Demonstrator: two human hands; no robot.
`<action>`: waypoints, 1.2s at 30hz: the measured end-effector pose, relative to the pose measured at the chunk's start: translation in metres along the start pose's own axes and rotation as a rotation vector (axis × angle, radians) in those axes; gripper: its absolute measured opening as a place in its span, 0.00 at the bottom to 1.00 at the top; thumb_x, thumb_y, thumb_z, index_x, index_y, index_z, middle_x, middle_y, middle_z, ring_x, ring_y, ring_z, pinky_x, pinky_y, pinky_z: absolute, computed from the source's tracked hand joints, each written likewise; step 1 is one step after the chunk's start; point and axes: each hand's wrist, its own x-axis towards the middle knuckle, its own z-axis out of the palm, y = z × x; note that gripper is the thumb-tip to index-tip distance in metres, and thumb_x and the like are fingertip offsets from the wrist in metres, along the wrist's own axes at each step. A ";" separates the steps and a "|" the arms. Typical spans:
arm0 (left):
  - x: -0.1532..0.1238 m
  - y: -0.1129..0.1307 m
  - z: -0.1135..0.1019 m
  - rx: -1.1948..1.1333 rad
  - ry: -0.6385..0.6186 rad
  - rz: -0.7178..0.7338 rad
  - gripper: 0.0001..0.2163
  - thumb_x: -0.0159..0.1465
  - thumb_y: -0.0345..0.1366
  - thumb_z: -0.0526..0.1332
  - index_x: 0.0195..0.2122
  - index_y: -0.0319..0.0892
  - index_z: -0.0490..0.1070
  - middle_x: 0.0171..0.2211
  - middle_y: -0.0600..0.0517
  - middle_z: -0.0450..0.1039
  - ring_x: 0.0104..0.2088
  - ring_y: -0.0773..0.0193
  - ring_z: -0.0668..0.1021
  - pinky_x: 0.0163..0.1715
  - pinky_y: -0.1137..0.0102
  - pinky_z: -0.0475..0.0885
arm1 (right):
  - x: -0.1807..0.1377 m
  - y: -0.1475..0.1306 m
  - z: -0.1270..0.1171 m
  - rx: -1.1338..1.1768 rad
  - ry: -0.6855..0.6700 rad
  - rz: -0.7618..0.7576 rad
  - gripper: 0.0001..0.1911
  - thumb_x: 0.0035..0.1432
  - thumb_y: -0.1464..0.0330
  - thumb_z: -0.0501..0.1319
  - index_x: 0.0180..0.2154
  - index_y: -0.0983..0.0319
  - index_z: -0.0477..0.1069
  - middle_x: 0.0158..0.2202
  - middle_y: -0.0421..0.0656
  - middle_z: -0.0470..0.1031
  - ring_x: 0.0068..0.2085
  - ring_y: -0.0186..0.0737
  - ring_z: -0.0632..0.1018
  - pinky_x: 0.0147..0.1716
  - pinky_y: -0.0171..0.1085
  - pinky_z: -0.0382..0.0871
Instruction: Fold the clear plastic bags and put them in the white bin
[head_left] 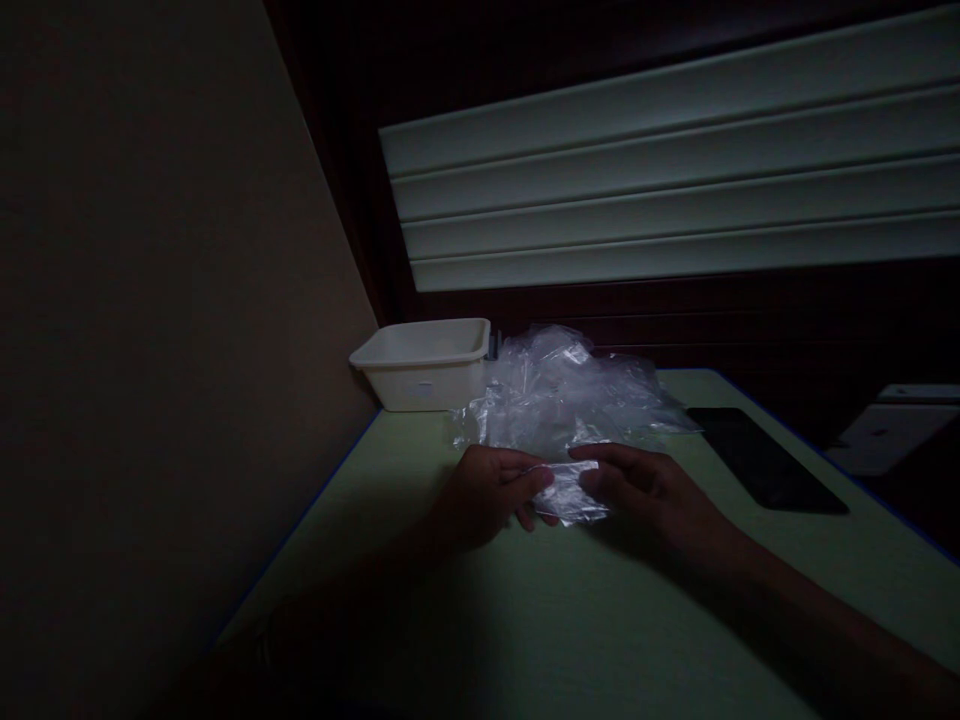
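Note:
Between my two hands is a small clear plastic bag (570,495), shiny and creased, held above the table. My left hand (495,490) pinches its left side, thumb on top and fingers beneath. On the opposite side, my right hand (637,485) grips the upper right part between thumb and fingers. Just beyond the hands lies a loose heap of clear plastic bags (562,390), crumpled and overlapping. The scene is dim, so the undersides of both hands are hard to make out.
A white plastic basin (427,365) stands at the table's back left, beside the heap. A dark flat tablet-like slab (765,460) lies on the right of the pale green table (585,630). A wall rises at left, and a white box (892,435) sits beyond the right edge.

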 end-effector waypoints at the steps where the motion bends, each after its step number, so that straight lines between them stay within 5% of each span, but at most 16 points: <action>1: 0.000 0.000 0.000 -0.005 -0.002 0.000 0.14 0.60 0.41 0.63 0.38 0.33 0.76 0.24 0.45 0.78 0.20 0.67 0.78 0.16 0.78 0.68 | 0.000 0.002 0.000 0.029 -0.039 0.007 0.18 0.54 0.60 0.65 0.43 0.65 0.77 0.32 0.47 0.78 0.31 0.39 0.75 0.32 0.38 0.68; 13: 0.003 -0.001 -0.001 -0.094 -0.008 -0.058 0.22 0.56 0.43 0.67 0.47 0.34 0.73 0.31 0.43 0.80 0.27 0.61 0.81 0.17 0.76 0.70 | 0.004 0.010 -0.001 0.068 0.024 -0.011 0.15 0.51 0.60 0.66 0.36 0.64 0.80 0.28 0.44 0.78 0.28 0.38 0.73 0.29 0.38 0.66; 20: 0.007 -0.008 -0.005 -0.114 -0.072 -0.050 0.17 0.58 0.44 0.66 0.41 0.34 0.76 0.29 0.44 0.80 0.23 0.66 0.79 0.19 0.76 0.71 | 0.006 0.009 -0.002 0.059 0.075 -0.016 0.14 0.52 0.60 0.66 0.35 0.65 0.80 0.27 0.43 0.76 0.27 0.37 0.72 0.29 0.37 0.65; 27: 0.006 -0.005 -0.007 -0.117 -0.061 -0.033 0.16 0.57 0.45 0.66 0.36 0.33 0.75 0.27 0.45 0.79 0.20 0.69 0.76 0.18 0.76 0.69 | 0.005 0.009 -0.004 0.104 0.023 -0.015 0.15 0.52 0.61 0.67 0.40 0.63 0.78 0.30 0.43 0.78 0.32 0.40 0.75 0.33 0.39 0.67; 36: 0.005 0.000 -0.006 -0.121 -0.057 -0.017 0.16 0.57 0.44 0.66 0.37 0.33 0.76 0.28 0.44 0.79 0.24 0.64 0.79 0.19 0.75 0.70 | 0.006 0.019 -0.006 0.394 -0.088 0.063 0.16 0.52 0.66 0.67 0.43 0.63 0.77 0.27 0.46 0.79 0.26 0.37 0.76 0.26 0.36 0.65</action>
